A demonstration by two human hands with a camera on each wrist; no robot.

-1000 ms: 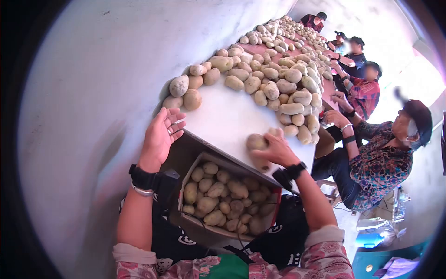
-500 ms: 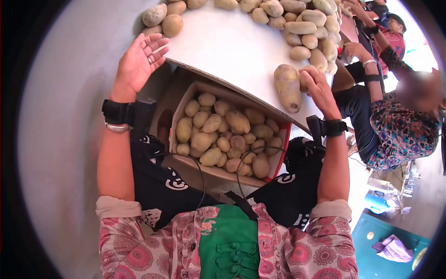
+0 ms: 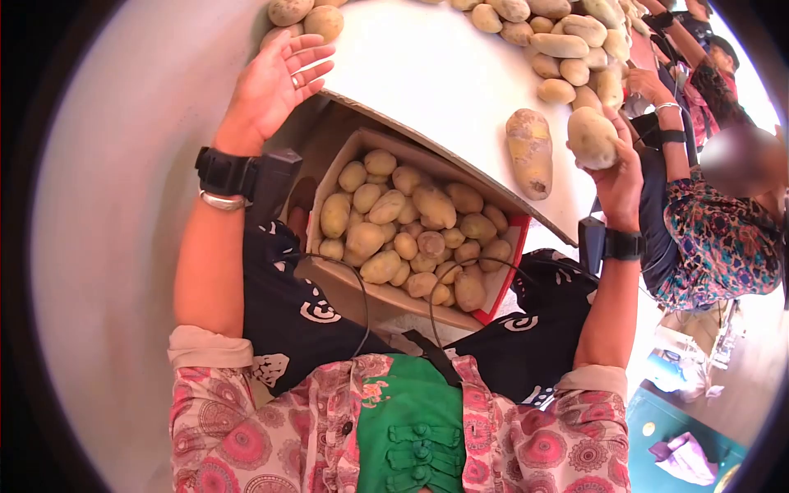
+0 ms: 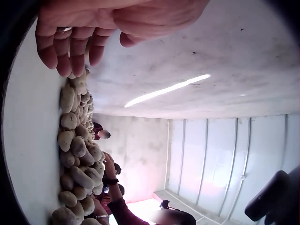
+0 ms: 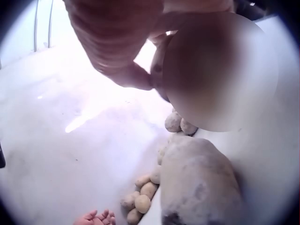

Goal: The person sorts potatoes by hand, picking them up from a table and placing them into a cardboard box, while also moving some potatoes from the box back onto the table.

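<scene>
In the head view the right hand (image 3: 620, 177) grips a pale potato (image 3: 592, 138) above the table's right side. A long potato with a dark end (image 3: 530, 154) lies on the white tabletop (image 3: 427, 70), left of that hand. The left hand (image 3: 267, 94) is palm up with fingers spread, holding nothing, by the table's left corner, just below a few potatoes (image 3: 323, 25). In the left wrist view the left hand's fingers (image 4: 77, 50) hang relaxed. The right wrist view shows the right hand (image 5: 126, 42) around a blurred potato, with the long potato (image 5: 199, 180) below.
A cardboard box (image 3: 337, 275) full of potatoes stands below the table edge, between the person's knees. A heap of potatoes (image 3: 561, 45) covers the far right of the table. Other people sit along the right side, the nearest in a patterned shirt (image 3: 715, 238).
The long potato, first at the right hand, now lies apart on the table. The right hand has moved right and raised another potato. The left hand remains spread, and the view has tilted down.
</scene>
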